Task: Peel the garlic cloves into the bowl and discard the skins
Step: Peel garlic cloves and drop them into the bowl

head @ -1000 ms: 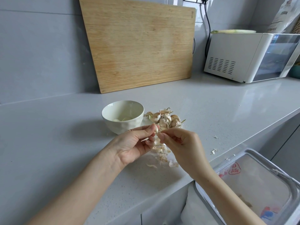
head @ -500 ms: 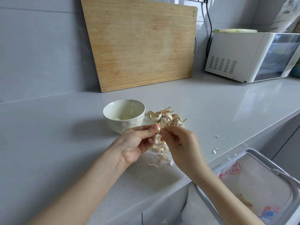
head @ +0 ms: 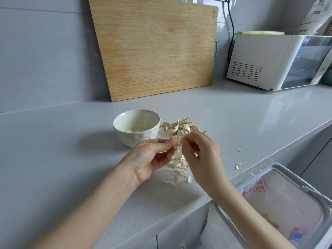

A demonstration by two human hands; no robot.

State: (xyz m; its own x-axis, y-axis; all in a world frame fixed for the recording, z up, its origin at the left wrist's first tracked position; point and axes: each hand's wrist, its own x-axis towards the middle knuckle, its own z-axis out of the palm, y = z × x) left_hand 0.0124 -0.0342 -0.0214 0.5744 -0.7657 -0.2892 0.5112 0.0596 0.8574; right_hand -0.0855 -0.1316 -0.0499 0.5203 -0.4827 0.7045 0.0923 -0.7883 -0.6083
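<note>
My left hand (head: pixel 152 157) pinches a garlic clove (head: pixel 175 143) between thumb and fingers just in front of the white bowl (head: pixel 124 128). My right hand (head: pixel 203 159) meets it from the right and pinches the clove's skin with its fingertips. A few peeled cloves (head: pixel 136 130) lie in the bowl. To the right of the bowl sits a pile of unpeeled cloves (head: pixel 179 127). Loose skins (head: pixel 177 168) are heaped on the counter below my hands.
A wooden cutting board (head: pixel 154 49) leans on the wall behind the bowl. At the back right stands a white oven (head: pixel 273 62). A bin lined with a plastic bag (head: pixel 287 209) stands open below the counter edge at the right. Skin scraps (head: pixel 238 165) lie near the edge.
My two hands have stayed together on the clove, shifting only slightly as the right fingertips work at its skin.
</note>
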